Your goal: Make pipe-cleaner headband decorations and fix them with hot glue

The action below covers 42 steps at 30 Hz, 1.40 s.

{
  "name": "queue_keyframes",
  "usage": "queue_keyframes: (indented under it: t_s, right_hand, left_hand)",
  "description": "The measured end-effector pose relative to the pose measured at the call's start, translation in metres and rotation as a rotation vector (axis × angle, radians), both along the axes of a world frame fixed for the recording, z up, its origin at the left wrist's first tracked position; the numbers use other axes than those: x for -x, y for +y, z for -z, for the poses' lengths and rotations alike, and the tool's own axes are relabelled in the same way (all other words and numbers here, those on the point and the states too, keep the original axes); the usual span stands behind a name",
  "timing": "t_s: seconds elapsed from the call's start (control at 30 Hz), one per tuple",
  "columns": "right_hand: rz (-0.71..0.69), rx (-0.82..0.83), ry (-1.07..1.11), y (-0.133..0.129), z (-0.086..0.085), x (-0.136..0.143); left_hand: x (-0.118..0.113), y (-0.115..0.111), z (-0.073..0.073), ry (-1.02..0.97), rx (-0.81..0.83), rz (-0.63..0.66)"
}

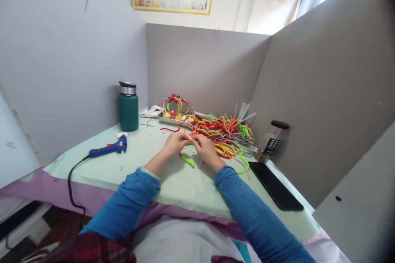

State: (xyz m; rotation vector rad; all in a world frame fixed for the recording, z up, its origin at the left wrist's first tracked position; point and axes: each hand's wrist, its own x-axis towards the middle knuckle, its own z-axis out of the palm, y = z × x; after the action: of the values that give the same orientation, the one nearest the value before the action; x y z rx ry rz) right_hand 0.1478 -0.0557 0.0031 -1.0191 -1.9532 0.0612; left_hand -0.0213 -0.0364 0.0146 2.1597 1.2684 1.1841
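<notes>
Above the middle of the table, my left hand [176,144] and my right hand [205,148] meet, fingertips pinched together. Between them is a fuzzy pipe cleaner; an orange stretch [182,130] sticks out past my left fingers. A bright green piece [187,160] shows below the hands, and whether it joins the orange one I cannot tell. Just beyond lies a red pipe cleaner [169,130]. My right hand is close to a large tangled pile of coloured pipe cleaners [216,127]. My fingers cover much of the held part.
A blue glue gun [109,148] with a trailing cord lies at left, near a green bottle [128,109]. Pipe-cleaner rings [175,104] rest by a metal tray [173,121] at the back. On the right are a black phone-like slab [276,187] and a clear lidded container [271,141]. Grey partitions [203,65] enclose the table.
</notes>
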Motion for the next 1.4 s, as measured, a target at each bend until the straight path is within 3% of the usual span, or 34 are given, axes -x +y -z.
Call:
queue_keyframes:
  t_s: [0.17,0.6,0.93,1.13,1.4]
  right_hand:
    - [-0.049,-0.041,0.133,0.001,-0.002,-0.002]
    - [-0.005,-0.028,-0.02,-0.006,-0.001,0.004]
    - [-0.004,0.074,0.375,0.0,0.006,0.02]
    - [0.02,-0.048,0.236,-0.004,0.003,0.015]
    - [0.142,-0.09,-0.026,-0.006,0.002,0.014]
  left_hand:
    - [0.0,0.007,0.005,-0.078,0.082,-0.011]
    - [0.0,0.003,0.001,-0.227,0.193,0.038]
    - [-0.004,-0.004,-0.003,-0.466,0.307,0.071]
    - [-0.004,0.0,-0.001,-0.422,0.282,0.034]
    - [-0.003,0.005,0.005,-0.256,0.155,0.003]
